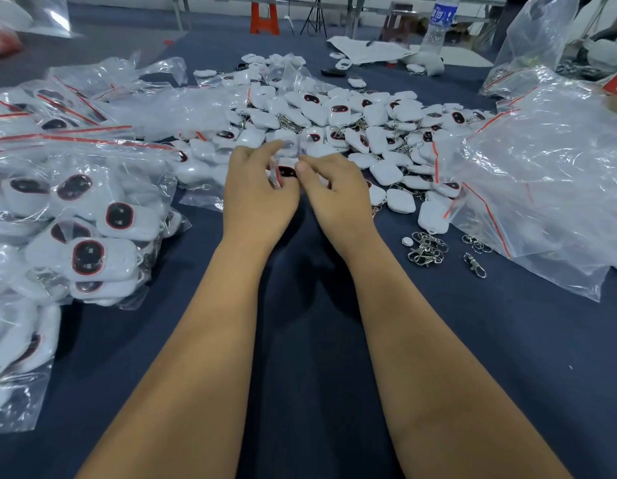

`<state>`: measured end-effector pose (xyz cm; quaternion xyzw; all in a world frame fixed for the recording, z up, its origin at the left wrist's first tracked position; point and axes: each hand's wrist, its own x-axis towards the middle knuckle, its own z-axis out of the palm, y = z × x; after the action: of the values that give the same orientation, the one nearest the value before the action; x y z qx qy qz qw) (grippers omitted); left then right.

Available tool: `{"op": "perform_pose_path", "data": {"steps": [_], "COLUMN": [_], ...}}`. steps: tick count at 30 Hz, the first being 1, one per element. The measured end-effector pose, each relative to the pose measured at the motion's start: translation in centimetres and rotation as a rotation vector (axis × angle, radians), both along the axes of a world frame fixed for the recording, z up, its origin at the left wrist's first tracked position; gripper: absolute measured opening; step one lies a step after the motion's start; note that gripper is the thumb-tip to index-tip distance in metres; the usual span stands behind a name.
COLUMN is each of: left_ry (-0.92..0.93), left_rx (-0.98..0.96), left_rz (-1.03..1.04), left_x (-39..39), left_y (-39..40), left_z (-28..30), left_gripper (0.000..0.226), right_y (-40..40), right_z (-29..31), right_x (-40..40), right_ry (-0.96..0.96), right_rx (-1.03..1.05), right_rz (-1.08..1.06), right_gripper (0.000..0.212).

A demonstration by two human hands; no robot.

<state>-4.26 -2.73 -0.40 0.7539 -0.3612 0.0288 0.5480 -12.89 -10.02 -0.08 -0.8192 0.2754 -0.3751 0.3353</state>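
Right in the middle of the dark blue table (300, 357), at the near edge of the big heap, we've got one white fob (287, 171) pinched between both hands. Our left hand (258, 195) has its fingers curled round the fob's left side, index finger stretched out over the top. There looks to be a small clear bag (282, 150) around the fob, though it's hard to make out. Our right hand (334, 188) clamps the fob from the other side with the thumb on the top edge. The rest of its fingers are tucked under, so we can't tell exactly how they sit. The fob's dark oval window with the red rim faces up at us.

Behind it sprawls the loose fob pile (334, 122). Off to the left sit the bagged fobs (89, 233), red zip strips and all. To the right lies a stack of empty zip bags (549, 174), and just beside it a little clump of metal clasps (427, 248). A water bottle (441, 25) stands at the far end.
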Motion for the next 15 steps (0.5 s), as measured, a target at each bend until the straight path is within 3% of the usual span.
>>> {"op": "perform_pose_path", "data": {"steps": [2, 4, 6, 8, 11, 15], "left_ry": [0.032, 0.063, 0.071, 0.033, -0.006, -0.02], "left_rx": [-0.027, -0.057, -0.105, -0.117, -0.032, 0.167], "left_rz": [0.1, 0.186, 0.207, 0.182, 0.084, -0.048], "left_x": [0.3, 0.7, 0.8, 0.6, 0.1, 0.0], "left_y": [0.0, 0.2, 0.4, 0.5, 0.3, -0.2], "left_z": [0.0, 0.1, 0.3, 0.4, 0.2, -0.7], "left_gripper": [0.051, 0.053, 0.055, 0.056, 0.053, 0.051], "right_y": [0.5, 0.3, -0.5, -1.4, -1.6, -1.5], "right_z": [0.4, 0.5, 0.6, 0.4, 0.0, -0.8], "right_x": [-0.2, -0.5, -0.9, -1.2, -1.0, -0.7], "right_ry": [-0.283, -0.397, -0.268, 0.022, 0.424, 0.577], "right_rx": [0.168, 0.209, 0.17, 0.07, -0.086, -0.181], "right_rz": [-0.021, -0.171, -0.336, -0.431, -0.389, -0.304], "right_gripper": [0.016, 0.021, 0.028, 0.035, 0.046, 0.049]}}
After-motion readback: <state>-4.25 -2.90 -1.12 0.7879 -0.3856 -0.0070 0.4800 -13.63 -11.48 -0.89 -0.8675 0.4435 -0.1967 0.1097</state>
